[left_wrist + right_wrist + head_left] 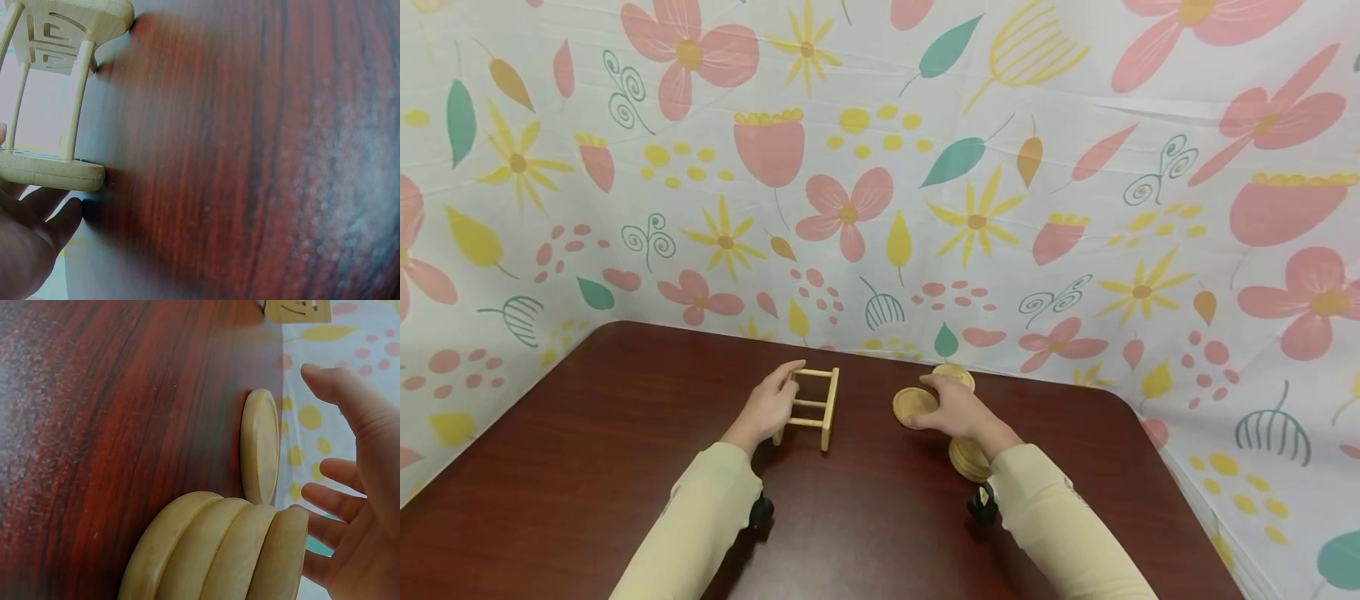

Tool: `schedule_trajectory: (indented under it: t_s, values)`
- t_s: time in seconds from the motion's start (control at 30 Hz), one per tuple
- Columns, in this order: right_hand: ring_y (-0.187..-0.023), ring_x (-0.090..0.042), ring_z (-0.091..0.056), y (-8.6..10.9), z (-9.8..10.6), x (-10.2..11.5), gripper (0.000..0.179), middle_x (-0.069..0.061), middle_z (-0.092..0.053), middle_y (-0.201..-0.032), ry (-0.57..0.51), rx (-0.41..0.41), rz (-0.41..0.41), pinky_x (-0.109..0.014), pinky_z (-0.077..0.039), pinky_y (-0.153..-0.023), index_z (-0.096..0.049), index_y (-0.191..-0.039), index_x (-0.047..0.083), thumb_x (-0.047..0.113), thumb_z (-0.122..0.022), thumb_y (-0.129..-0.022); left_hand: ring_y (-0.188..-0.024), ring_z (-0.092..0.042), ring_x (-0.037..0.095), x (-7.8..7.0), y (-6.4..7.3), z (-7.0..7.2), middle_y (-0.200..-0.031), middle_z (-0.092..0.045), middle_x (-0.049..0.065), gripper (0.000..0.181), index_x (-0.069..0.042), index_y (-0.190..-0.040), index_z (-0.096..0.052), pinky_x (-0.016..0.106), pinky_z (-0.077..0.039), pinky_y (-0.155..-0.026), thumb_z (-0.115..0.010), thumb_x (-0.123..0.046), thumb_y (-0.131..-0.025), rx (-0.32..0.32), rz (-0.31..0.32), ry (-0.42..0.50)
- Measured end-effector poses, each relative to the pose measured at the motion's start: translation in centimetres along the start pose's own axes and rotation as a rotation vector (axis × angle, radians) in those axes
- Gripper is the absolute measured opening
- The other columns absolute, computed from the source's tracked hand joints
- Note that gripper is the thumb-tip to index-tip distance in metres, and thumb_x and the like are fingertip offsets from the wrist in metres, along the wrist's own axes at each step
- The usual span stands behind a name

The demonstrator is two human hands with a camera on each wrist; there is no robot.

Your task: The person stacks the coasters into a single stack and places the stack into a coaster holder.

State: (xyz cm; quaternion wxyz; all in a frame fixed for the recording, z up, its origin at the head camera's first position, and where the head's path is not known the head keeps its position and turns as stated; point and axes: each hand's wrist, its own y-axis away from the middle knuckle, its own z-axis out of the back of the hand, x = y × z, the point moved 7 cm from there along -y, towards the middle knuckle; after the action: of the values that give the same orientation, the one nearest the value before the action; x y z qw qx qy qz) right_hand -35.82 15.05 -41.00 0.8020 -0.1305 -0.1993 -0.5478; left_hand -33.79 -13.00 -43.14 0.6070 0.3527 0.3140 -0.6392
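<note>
A small wooden coaster rack (830, 410), two carved side panels joined by round rods, stands on the table left of centre. My left hand (769, 408) grips its left panel, and one fingertip shows over the panel's inner side in the left wrist view. My right hand (961, 410) hovers with thumb and fingers spread above a round wooden coaster (906, 403). A second flat coaster (957, 373) lies behind that hand, partly covered by it. Nearer me, a stack of several coasters (968, 463) sits under the right wrist; the right wrist view shows its layered edges (212, 550).
The dark reddish-brown table (587, 442) has rounded far corners. Behind it hangs a white cloth (850, 275) printed with flowers and leaves, close to the far edge. Between the rack and the coasters lies a strip of bare tabletop.
</note>
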Motion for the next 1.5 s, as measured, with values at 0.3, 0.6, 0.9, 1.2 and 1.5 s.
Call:
schedule_trajectory:
  t_s: [0.3,0.6,0.9,1.2,1.5]
  values:
    - [-0.121,-0.026,-0.04,-0.8,-0.6,-0.3,0.084,-0.011,-0.045,-0.132,0.024,0.031,-0.016,-0.042,-0.034,-0.098,-0.04,-0.133,0.003,0.045,-0.072,-0.068,-0.129,-0.03,0.031,-0.1,0.1,0.0,-0.144,-0.029,0.007,0.042,-0.029,-0.138,-0.031,0.052,-0.028,-0.099,-0.026,-0.027,-0.097,0.005,-0.008,-0.016]
    - [-0.122,-0.029,-0.039,-1.2,-0.7,-0.3,0.084,-0.015,-0.045,-0.131,0.04,0.055,-0.021,-0.044,-0.033,-0.098,-0.04,-0.133,0.001,0.045,-0.072,-0.068,-0.104,-0.046,0.026,-0.1,-0.1,0.1,-0.143,-0.03,0.005,0.042,-0.032,-0.138,-0.03,0.042,-0.034,-0.084,-0.025,-0.029,-0.097,0.01,-0.001,-0.021]
    - [-0.124,-0.029,-0.037,-1.5,-1.3,-1.1,0.089,-0.014,-0.043,-0.133,0.042,0.064,-0.059,-0.044,-0.032,-0.1,-0.038,-0.134,0.003,0.047,-0.073,-0.066,-0.111,-0.042,0.027,-0.1,-0.1,0.0,-0.144,-0.029,0.005,0.042,-0.031,-0.138,-0.031,0.043,-0.034,-0.084,-0.025,-0.029,-0.097,0.0,-0.005,-0.029]
    - [-0.122,-0.029,-0.04,-1.5,-1.5,-1.1,0.089,-0.014,-0.045,-0.132,0.055,0.064,-0.077,-0.044,-0.033,-0.099,-0.039,-0.133,0.002,0.046,-0.074,-0.065,-0.128,-0.032,0.028,0.1,-0.1,0.0,-0.144,-0.029,0.005,0.042,-0.032,-0.137,-0.032,0.05,-0.03,-0.098,-0.026,-0.03,-0.096,-0.005,0.001,-0.008]
    - [-0.12,-0.028,-0.041,-1.5,-1.7,-1.0,0.088,-0.015,-0.047,-0.13,0.1,0.072,-0.093,-0.043,-0.034,-0.098,-0.041,-0.132,0.001,0.047,-0.074,-0.064,-0.125,-0.035,0.026,0.1,-0.2,0.0,-0.144,-0.029,0.005,0.041,-0.033,-0.137,-0.032,0.047,-0.033,-0.095,-0.026,-0.029,-0.097,-0.004,0.002,-0.009]
